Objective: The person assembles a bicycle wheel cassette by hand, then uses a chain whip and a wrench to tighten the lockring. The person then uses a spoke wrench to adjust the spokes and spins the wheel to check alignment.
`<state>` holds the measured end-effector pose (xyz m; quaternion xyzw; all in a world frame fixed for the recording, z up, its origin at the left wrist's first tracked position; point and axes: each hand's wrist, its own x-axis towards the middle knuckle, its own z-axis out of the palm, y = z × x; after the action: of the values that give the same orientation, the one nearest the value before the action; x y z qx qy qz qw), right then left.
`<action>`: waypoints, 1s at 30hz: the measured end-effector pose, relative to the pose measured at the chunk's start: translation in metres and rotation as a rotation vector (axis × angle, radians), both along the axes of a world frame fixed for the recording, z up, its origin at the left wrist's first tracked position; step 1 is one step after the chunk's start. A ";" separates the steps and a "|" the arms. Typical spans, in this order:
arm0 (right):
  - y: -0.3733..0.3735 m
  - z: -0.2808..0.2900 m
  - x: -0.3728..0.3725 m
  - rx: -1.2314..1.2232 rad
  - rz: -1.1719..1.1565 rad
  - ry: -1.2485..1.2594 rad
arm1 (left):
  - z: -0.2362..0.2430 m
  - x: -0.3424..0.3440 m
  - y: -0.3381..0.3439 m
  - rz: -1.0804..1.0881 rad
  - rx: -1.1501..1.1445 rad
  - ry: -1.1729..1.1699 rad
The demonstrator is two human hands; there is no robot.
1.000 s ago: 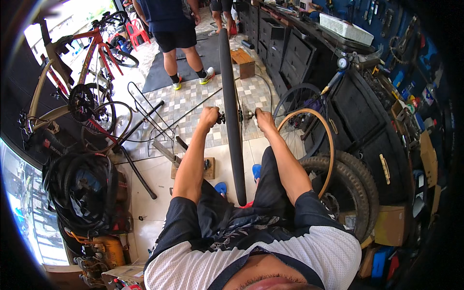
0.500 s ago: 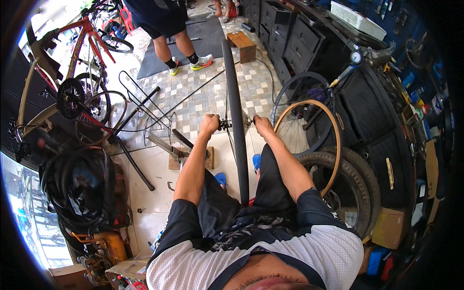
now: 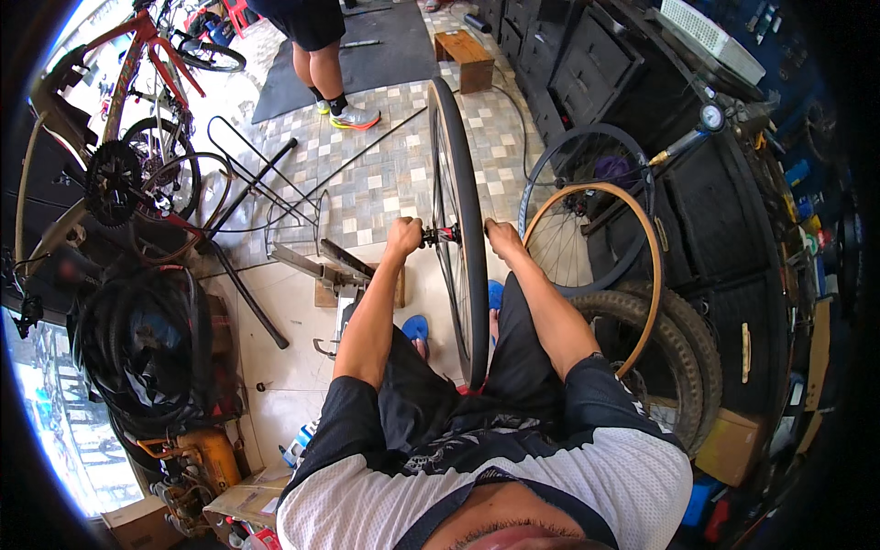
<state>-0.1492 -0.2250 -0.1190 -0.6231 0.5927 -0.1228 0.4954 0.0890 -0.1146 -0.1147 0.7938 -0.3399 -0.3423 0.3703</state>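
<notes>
A bicycle wheel (image 3: 472,174) with a black tyre stands upright before me, tilted so that its left face and spokes show. My left hand (image 3: 403,236) is closed around the left end of its axle, beside the black and red hub (image 3: 446,235). On the other side, my right hand (image 3: 503,240) is closed at the right axle end. The tyre hides the sprockets and part of that grip. The wheel's lower part is between my knees, above my blue slippers (image 3: 415,327).
At left stand a red bicycle frame (image 3: 128,69) and a pile of black tyres (image 3: 137,348). A metal stand on a wooden base (image 3: 330,291) is near my left forearm. Wheels, a tan-rimmed hoop (image 3: 656,275) and knobbly tyres (image 3: 683,367) lean at right. A person (image 3: 321,64) stands ahead.
The wheel has tilted and turned from nearly edge-on, so its left face shows and the sprockets are hidden. Both hands keep their grip. The person ahead has shifted their feet.
</notes>
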 end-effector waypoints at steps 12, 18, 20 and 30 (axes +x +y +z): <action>-0.014 -0.081 -0.002 0.158 -0.037 -0.075 | -0.037 -0.002 0.004 -0.017 0.007 -0.025; -0.023 -0.133 -0.012 0.180 -0.002 -0.043 | -0.055 -0.007 0.001 -0.031 0.035 0.032; -0.009 -0.137 0.011 -0.086 0.301 0.061 | -0.078 0.009 0.019 0.016 0.051 0.009; -0.003 -0.215 0.007 0.089 0.051 0.063 | -0.155 -0.014 0.023 -0.002 -0.034 -0.104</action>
<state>-0.1427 -0.2281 -0.3337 -0.6190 0.5966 -0.0640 0.5068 0.0749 -0.0915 -0.2694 0.8039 -0.3652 -0.2953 0.3650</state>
